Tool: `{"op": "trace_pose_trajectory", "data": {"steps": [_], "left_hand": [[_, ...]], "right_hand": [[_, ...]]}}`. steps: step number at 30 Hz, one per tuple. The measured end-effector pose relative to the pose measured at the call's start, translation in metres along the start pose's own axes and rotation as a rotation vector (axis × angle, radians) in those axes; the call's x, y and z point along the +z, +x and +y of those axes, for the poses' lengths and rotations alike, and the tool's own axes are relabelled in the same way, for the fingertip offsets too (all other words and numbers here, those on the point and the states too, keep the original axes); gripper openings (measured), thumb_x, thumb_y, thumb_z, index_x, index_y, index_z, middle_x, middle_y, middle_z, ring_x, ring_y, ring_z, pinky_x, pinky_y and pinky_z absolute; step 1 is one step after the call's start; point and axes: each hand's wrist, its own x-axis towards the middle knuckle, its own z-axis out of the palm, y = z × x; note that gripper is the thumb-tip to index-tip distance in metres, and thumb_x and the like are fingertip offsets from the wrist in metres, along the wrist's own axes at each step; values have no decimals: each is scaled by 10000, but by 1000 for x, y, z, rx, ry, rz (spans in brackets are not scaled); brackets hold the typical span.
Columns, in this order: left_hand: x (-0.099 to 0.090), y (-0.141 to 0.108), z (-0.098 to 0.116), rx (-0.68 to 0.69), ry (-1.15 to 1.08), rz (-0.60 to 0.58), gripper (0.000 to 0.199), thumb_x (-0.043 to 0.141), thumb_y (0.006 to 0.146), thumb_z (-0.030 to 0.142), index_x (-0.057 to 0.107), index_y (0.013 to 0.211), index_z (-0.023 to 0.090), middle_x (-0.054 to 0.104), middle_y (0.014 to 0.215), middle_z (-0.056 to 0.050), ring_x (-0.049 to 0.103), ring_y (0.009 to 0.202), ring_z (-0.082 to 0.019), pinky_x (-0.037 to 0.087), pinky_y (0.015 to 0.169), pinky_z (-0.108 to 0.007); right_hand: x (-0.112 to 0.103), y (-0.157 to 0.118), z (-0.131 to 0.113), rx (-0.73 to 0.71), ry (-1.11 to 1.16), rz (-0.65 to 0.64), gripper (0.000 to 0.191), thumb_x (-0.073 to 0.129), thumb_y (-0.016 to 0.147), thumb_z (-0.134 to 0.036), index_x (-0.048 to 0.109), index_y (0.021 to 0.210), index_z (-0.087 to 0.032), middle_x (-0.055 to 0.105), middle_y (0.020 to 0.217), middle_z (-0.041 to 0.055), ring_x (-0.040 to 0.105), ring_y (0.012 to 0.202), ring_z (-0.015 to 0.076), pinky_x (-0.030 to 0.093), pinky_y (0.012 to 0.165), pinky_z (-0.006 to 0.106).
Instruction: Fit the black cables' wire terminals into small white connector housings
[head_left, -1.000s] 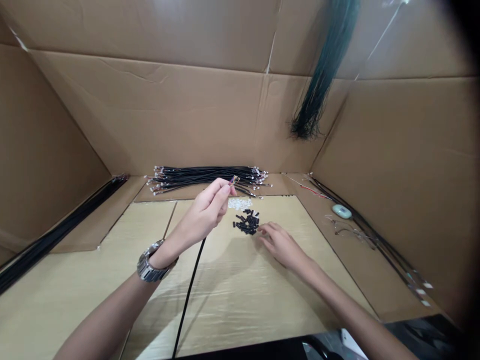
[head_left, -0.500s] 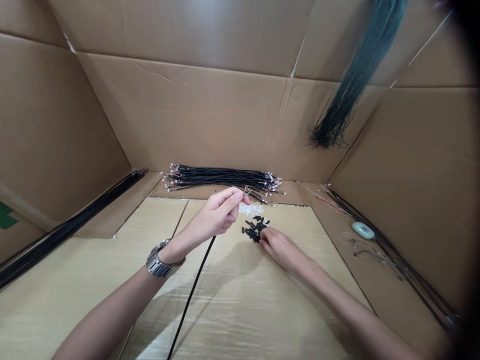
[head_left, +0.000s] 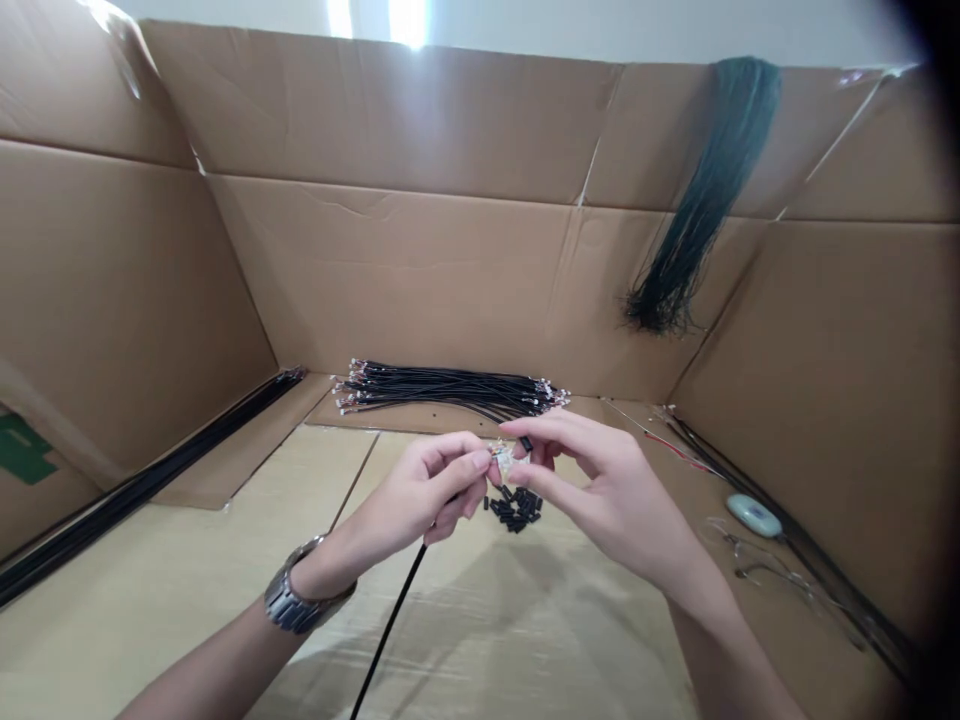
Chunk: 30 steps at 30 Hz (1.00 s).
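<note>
My left hand (head_left: 442, 485), with a metal watch (head_left: 296, 595) on its wrist, is closed on the upper end of a black cable (head_left: 390, 625); thin coloured wires stick out past the thumb. Close to those wires, my right hand (head_left: 592, 470) has a small black sleeve (head_left: 526, 444) at its fingertips. Below both hands a pile of small black sleeves (head_left: 515, 512) lies on the table. Small white pieces (head_left: 510, 459) show between the hands, partly hidden.
A bundle of black cables (head_left: 450, 388) with white connectors lies along the back. Dark strands (head_left: 697, 210) hang on the cardboard wall (head_left: 397, 260). Long black cables (head_left: 157, 480) lie at left. At right are a pale oval object (head_left: 754, 515) and thin clear-looking loops.
My right hand has risen from the black pile to beside the wire ends, now with a black sleeve at its fingers. The view has tilted up, showing more above the cardboard wall.
</note>
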Motion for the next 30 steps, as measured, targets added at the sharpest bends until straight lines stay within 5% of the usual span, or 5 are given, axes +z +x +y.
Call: {"op": "trace_pose_trajectory", "data": {"steps": [11,19,30], "left_hand": [[10,-20,15,-115,218,-87,336,497,989,441,601,865,147,536,620,34,384,402,-21,292,364,-108],[6,-5,14,-166,-200,-283,213,617,932,342,636,872,139,624,725,-5,530,406,-53,528,400,-179],[10,-16,3,-16,-114,-45,270,687,869,392,661,825,127,672,800,-46,617,428,-71,410,344,-119]], "right_hand": [[-4,-9,-1,-175,13,-158,72,606,955,-197,671,957,-228,664,844,-1,624,781,141,503,698,273],[0,-16,-7,-238,42,-44,191,658,905,-115,679,1024,-262,680,859,8,644,752,149,536,662,279],[2,-22,-6,-139,75,16,385,623,908,-112,634,1240,-307,741,1003,42,714,794,193,602,676,313]]}}
